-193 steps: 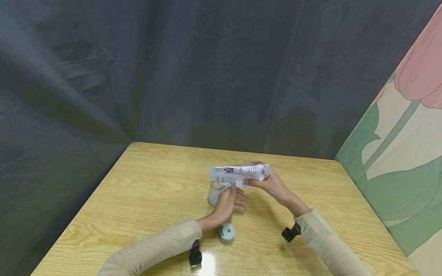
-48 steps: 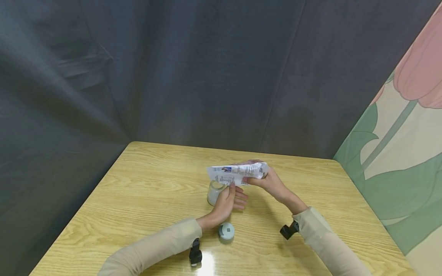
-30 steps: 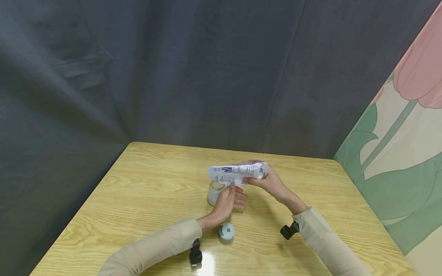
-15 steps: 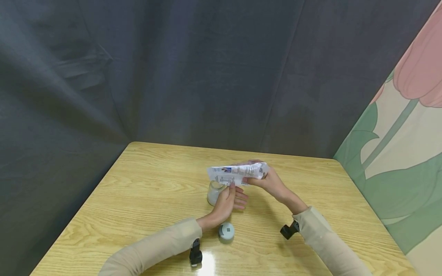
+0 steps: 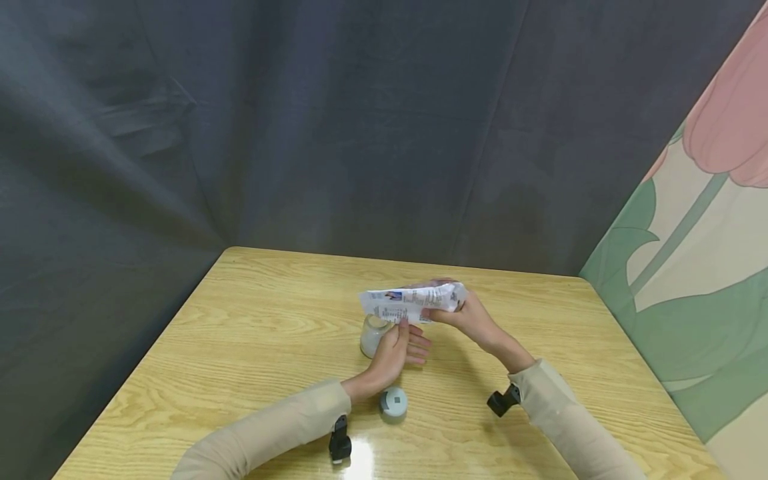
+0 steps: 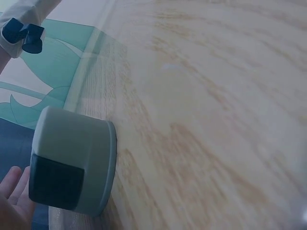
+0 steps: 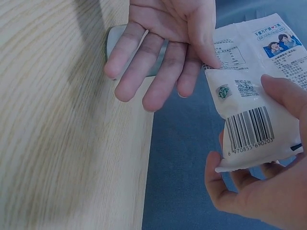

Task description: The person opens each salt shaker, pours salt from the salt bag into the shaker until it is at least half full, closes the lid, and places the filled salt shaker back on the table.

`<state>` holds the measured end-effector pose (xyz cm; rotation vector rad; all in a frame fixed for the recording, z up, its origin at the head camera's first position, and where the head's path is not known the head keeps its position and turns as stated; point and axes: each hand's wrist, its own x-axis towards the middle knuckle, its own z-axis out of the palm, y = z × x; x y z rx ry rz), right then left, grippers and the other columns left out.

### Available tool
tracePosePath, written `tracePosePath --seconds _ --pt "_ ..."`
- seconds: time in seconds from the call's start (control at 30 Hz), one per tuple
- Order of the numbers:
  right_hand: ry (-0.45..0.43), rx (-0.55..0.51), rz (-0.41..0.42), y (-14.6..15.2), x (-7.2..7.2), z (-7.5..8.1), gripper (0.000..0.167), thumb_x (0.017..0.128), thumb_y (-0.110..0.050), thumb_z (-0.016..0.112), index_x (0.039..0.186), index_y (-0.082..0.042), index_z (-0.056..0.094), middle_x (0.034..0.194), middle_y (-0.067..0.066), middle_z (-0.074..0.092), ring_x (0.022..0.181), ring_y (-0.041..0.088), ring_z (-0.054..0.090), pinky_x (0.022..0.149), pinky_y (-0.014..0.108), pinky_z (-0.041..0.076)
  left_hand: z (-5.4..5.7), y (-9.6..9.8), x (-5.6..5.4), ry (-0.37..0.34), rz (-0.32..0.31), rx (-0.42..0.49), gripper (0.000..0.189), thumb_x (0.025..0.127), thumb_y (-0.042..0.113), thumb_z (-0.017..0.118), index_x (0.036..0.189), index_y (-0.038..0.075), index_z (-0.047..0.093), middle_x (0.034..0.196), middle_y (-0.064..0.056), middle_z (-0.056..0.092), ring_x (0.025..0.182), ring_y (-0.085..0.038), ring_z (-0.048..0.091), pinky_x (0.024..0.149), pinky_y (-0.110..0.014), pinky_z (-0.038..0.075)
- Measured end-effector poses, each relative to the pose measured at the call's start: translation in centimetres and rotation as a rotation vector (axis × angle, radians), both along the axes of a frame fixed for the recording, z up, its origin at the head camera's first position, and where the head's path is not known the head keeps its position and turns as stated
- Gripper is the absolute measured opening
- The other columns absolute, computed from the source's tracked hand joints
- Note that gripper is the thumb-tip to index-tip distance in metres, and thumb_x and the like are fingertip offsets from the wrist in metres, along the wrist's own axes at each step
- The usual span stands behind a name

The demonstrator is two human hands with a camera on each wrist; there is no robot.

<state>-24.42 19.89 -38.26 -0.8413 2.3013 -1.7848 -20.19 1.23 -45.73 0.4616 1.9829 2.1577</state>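
In the head view my right hand grips a white printed plastic bag, its thumb on the near face. The bag is held tilted, with its left end above the mouth of a small glass jar that looks whitish inside. Beside the jar is my left hand, palm turned outward and fingers straight. Its thumb touches the lower edge of the bag, as the right wrist view also shows. Fingers of the left hand partly cover the jar there. The bag's left end is hidden in that view.
A pale grey-green lid with a dark patch stands on the wooden table, just nearer than the left hand. Dark cloth hangs behind and to the left. A flower-patterned curtain borders the right side.
Compared with the oldest frame, the bag and right hand sit very slightly further left. Over the last second and a half, both hands, bag, jar and lid stay in place.
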Motion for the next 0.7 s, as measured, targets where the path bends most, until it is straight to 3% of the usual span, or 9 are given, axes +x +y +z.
tracePosePath --seconds 0.7 --pt "0.007 0.015 0.004 -0.13 0.09 0.17 0.056 0.089 -0.001 0.073 0.139 0.001 0.048 0.127 0.018 0.061 0.108 0.026 0.066 0.085 0.035 0.060 0.08 -0.22 0.17 -0.008 -0.009 0.028 0.056 0.111 0.031 0.014 0.119 -0.015 0.045 0.111 -0.033 0.062 0.101 -0.051 0.063 0.084 -0.050 0.059"
